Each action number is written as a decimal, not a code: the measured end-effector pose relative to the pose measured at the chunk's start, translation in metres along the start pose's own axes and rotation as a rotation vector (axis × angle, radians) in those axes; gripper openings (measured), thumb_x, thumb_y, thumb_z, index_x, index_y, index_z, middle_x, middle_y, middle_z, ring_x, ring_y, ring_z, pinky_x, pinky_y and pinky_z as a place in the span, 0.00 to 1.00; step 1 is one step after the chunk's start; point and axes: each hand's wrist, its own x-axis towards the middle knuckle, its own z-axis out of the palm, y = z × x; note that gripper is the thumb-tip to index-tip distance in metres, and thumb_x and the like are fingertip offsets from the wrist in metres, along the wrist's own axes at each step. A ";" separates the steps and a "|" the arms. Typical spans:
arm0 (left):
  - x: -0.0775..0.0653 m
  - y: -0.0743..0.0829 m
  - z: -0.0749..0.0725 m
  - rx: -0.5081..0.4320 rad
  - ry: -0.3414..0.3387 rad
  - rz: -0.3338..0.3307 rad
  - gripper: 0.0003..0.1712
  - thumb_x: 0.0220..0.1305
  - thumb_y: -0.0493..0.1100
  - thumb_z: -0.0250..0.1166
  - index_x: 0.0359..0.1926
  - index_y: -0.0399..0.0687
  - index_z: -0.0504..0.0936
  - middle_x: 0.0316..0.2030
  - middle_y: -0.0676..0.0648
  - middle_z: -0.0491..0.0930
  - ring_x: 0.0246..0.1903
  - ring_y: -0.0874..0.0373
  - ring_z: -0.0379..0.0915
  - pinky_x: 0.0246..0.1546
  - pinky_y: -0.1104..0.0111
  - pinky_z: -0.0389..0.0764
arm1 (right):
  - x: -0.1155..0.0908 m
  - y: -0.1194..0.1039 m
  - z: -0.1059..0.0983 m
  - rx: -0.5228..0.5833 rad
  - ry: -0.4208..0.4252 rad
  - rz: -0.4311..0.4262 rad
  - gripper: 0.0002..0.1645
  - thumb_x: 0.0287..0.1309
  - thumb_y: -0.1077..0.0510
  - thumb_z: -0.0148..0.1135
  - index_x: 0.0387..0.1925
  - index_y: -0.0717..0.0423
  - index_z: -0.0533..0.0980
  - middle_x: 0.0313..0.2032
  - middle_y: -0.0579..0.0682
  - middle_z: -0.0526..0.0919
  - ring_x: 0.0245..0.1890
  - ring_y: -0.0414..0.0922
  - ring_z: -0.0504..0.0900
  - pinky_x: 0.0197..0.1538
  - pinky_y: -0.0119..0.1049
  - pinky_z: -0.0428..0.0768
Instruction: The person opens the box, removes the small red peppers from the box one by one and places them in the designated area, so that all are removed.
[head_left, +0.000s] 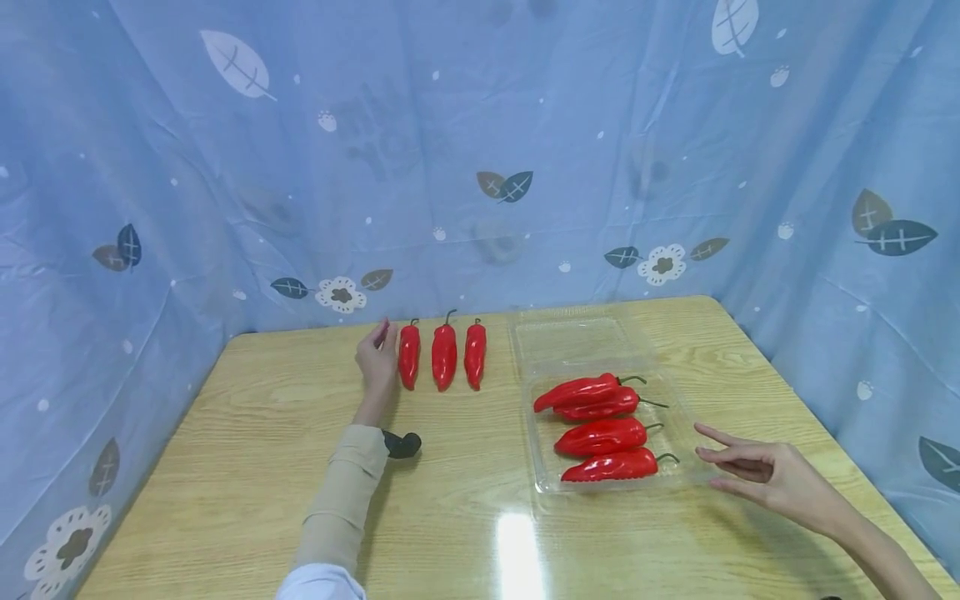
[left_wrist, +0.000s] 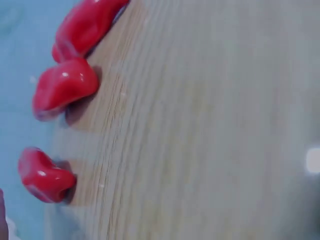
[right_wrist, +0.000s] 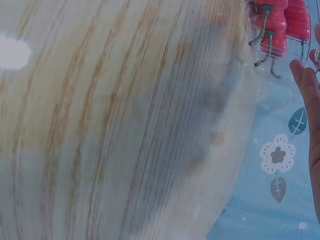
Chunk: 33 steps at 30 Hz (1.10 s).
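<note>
Three red chili peppers stand in a row, stems away from me, at the back of the table: the left one (head_left: pixel 408 357), the middle one (head_left: pixel 444 357) and the right one (head_left: pixel 476 356). My left hand (head_left: pixel 377 354) is just left of the left pepper, with nothing visible in its fingers; whether it touches the pepper is unclear. In the left wrist view, only a sliver of that hand shows beside the peppers (left_wrist: pixel 65 87). A clear plastic clamshell box (head_left: pixel 534 454) holds several more red peppers (head_left: pixel 602 437), stems rightward. My right hand (head_left: pixel 772 483) hovers by its right edge, fingers extended, holding nothing.
The box's clear lid (head_left: pixel 573 340) lies folded open toward the back of the wooden table (head_left: pixel 262 467). A blue patterned curtain (head_left: pixel 442 167) hangs behind and along both sides. A black strap piece (head_left: pixel 402 445) sits at my left wrist.
</note>
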 end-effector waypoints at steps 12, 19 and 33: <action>-0.056 0.021 -0.015 -0.040 -0.302 0.108 0.23 0.68 0.40 0.59 0.63 0.41 0.73 0.60 0.45 0.75 0.61 0.55 0.69 0.61 0.67 0.68 | -0.005 0.001 0.003 -0.008 -0.007 0.005 0.20 0.46 0.79 0.65 0.45 0.77 0.77 0.64 0.40 0.71 0.54 0.36 0.78 0.46 0.32 0.80; -0.109 0.034 -0.013 -0.110 -0.502 0.146 0.23 0.65 0.37 0.62 0.61 0.44 0.76 0.58 0.45 0.77 0.59 0.57 0.71 0.55 0.70 0.73 | -0.001 -0.002 0.001 -0.051 -0.006 0.011 0.20 0.46 0.78 0.65 0.45 0.76 0.77 0.64 0.37 0.70 0.54 0.35 0.78 0.47 0.30 0.79; -0.179 0.050 0.019 -0.183 -0.902 0.296 0.18 0.63 0.34 0.63 0.54 0.36 0.80 0.52 0.43 0.81 0.54 0.50 0.76 0.52 0.69 0.76 | 0.001 -0.002 0.000 -0.020 -0.001 0.012 0.20 0.46 0.80 0.64 0.45 0.76 0.77 0.65 0.39 0.70 0.55 0.35 0.77 0.46 0.31 0.80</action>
